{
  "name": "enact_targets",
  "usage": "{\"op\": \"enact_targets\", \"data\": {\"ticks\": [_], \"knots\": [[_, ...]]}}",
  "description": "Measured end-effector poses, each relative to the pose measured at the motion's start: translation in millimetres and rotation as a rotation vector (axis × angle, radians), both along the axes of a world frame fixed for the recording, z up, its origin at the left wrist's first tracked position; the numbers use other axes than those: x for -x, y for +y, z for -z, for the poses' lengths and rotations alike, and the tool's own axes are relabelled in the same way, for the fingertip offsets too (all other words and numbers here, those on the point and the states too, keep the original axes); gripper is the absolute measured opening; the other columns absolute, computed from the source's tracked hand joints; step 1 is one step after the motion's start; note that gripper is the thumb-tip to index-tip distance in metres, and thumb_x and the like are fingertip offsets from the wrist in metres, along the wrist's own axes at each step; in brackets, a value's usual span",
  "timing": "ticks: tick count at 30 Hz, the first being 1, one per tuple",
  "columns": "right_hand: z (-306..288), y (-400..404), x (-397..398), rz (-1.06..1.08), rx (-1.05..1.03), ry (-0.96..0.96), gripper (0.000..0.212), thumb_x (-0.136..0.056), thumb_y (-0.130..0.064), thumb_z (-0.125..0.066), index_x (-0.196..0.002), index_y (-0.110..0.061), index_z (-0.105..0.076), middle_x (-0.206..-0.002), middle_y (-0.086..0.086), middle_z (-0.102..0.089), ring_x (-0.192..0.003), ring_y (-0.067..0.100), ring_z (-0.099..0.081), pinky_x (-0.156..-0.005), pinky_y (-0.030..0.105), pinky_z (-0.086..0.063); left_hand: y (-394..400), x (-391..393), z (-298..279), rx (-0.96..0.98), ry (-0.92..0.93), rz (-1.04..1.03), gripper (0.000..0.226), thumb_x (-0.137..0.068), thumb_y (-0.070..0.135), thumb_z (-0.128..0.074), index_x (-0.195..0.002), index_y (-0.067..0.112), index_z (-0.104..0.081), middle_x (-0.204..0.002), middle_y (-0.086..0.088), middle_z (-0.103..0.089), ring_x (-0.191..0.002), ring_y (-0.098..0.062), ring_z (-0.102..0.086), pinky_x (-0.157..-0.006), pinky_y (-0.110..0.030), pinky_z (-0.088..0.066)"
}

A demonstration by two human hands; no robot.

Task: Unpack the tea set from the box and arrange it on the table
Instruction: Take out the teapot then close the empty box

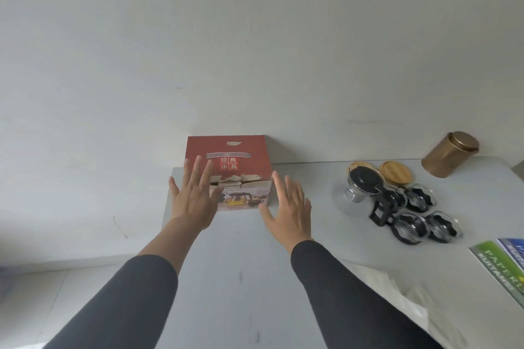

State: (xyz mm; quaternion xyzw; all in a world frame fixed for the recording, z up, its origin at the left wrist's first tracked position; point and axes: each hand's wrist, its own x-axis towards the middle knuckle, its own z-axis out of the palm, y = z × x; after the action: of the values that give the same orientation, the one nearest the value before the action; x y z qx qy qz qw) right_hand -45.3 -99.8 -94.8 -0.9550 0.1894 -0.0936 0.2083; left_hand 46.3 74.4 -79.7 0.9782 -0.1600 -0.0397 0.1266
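The red box [226, 173] stands on the table [232, 278] by the wall. Both hands hover before it, fingers spread: left hand [192, 201] overlapping its left edge, right hand [289, 207] at its right corner. Teapot [365, 187] and cups [419, 218] sit well right of the box.

The red cardboard tea-set box [228, 171] sits at the table's [226, 278] far edge, up against the wall. Well to its right there's the glass teapot with a black lid [361, 185], four small glass cups with black holders [416, 214] clustered just in front and right of it, two round bamboo lids [395, 172] behind them, and a gold metal canister [449, 153] further right at the back. Green and blue paper packs [504, 263] lie at the near right edge.
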Motion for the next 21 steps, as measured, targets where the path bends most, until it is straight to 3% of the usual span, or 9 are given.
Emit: {"op": "enact_targets", "data": {"ticks": [11, 21], "knots": [[-54, -32, 57, 0.049, 0.039, -0.144, 0.067, -0.090, -0.039, -0.050, -0.149, -0.029, -0.019, -0.148, 0.006, -0.032, -0.139, 0.022, -0.023, -0.107, 0.044, -0.031, -44, 69, -35, 0.150, -0.006, 0.092, 0.061, -0.099, 0.049, -0.023, -0.153, 0.028, -0.002, -0.159, 0.007, 0.015, -0.146, -0.015, 0.021, -0.119, -0.048, 0.003], [-78, -130, 119, -0.112, 0.111, -0.212, 0.057, -0.088, -0.031, -0.054, -0.142, -0.019, -0.037, -0.133, 0.006, -0.047, -0.130, 0.025, -0.037, -0.100, 0.044, -0.037, -133, 127, -50, 0.171, -0.030, 0.022, 0.060, -0.099, 0.047, -0.023, -0.153, 0.025, -0.008, -0.160, 0.005, 0.012, -0.147, -0.018, 0.017, -0.120, -0.049, -0.001]]}}
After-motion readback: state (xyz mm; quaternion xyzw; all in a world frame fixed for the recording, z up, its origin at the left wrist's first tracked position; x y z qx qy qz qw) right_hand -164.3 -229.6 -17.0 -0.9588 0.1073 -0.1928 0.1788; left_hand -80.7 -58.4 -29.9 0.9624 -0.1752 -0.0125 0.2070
